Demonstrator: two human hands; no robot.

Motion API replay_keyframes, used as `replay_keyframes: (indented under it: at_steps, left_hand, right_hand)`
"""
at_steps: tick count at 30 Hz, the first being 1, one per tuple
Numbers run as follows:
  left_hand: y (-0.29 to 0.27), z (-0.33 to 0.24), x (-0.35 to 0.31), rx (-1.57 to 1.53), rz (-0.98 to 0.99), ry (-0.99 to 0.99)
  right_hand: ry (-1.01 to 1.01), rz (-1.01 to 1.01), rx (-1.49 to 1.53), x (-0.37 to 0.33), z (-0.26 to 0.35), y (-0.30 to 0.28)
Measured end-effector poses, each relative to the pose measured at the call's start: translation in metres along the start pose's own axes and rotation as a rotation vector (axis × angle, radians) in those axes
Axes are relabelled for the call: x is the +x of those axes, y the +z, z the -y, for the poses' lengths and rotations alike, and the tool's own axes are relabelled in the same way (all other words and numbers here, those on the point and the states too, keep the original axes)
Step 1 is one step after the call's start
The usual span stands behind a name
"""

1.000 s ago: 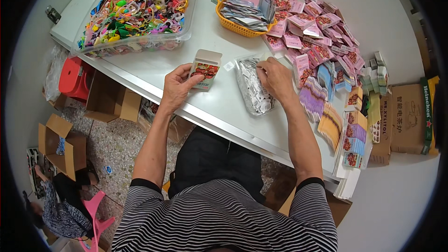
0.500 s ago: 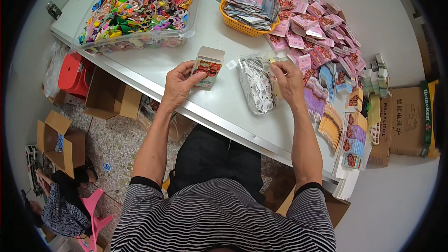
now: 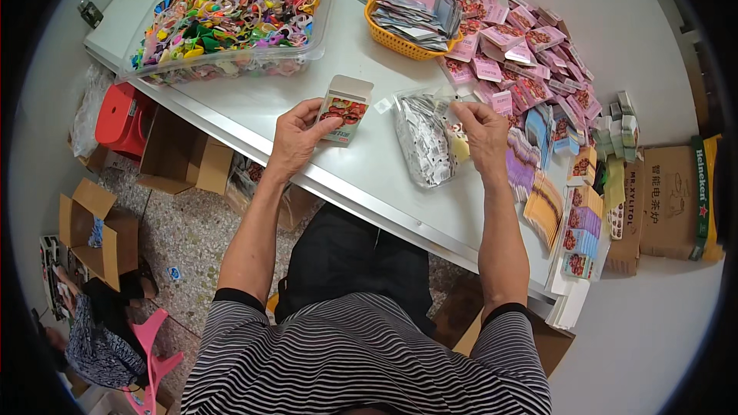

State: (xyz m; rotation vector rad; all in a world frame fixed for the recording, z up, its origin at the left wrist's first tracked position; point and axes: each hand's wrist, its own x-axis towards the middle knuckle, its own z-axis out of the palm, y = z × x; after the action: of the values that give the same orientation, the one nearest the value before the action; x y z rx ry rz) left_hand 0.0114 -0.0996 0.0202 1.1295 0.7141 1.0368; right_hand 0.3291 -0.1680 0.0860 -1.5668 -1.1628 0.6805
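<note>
My left hand (image 3: 295, 140) is closed on a small carton (image 3: 352, 117) with red pictures on its front and its top flap standing up. It holds the carton just above the white table (image 3: 369, 173). My right hand (image 3: 486, 135) hovers at the right edge of a clear plastic container (image 3: 427, 146) full of small white printed packets. Its thumb and forefinger are pinched together; whatever is between them is too small to make out. A yellowish piece (image 3: 460, 148) shows beside the container's right side, below the fingertips.
A big clear bin (image 3: 307, 54) of colourful trinkets stands far left. A yellow basket (image 3: 400, 44) holds flat packets beside heaped pink boxes (image 3: 530, 84). Flat coloured cartons (image 3: 544, 211) line the table's right end. Cardboard boxes (image 3: 111, 242) and a seated person (image 3: 104, 346) are at left.
My right hand has shifted slightly right, its fingertips still pinched at the container's edge. The left hand and its carton have barely moved.
</note>
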Motion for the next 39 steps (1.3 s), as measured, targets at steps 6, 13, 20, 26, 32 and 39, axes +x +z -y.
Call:
replay_keyframes:
  at_steps: [6,13,20,26,32,39]
  left_hand:
    - [0.000,-0.001,0.001,0.022,-0.003,0.000]
    - [-0.003,0.001,0.001,0.020,-0.006,0.007]
    - [-0.005,-0.001,-0.002,-0.010,-0.012,-0.010]
    - [-0.003,-0.002,-0.001,-0.041,0.014,-0.042]
    - [-0.015,-0.003,-0.003,-0.083,0.041,-0.073]
    - [-0.033,-0.006,0.000,-0.080,0.041,-0.064]
  right_hand:
    - [-0.010,-0.029,-0.093,0.001,-0.005,0.003]
    - [-0.012,-0.024,-0.040,-0.001,-0.005,0.005]
    - [0.018,-0.078,0.198,-0.004,0.010,0.026]
    - [-0.271,-0.056,0.261,0.000,0.028,0.078]
    - [-0.374,0.057,0.267,-0.001,0.040,0.133]
    - [-0.323,0.205,0.126,0.001,0.036,0.159]
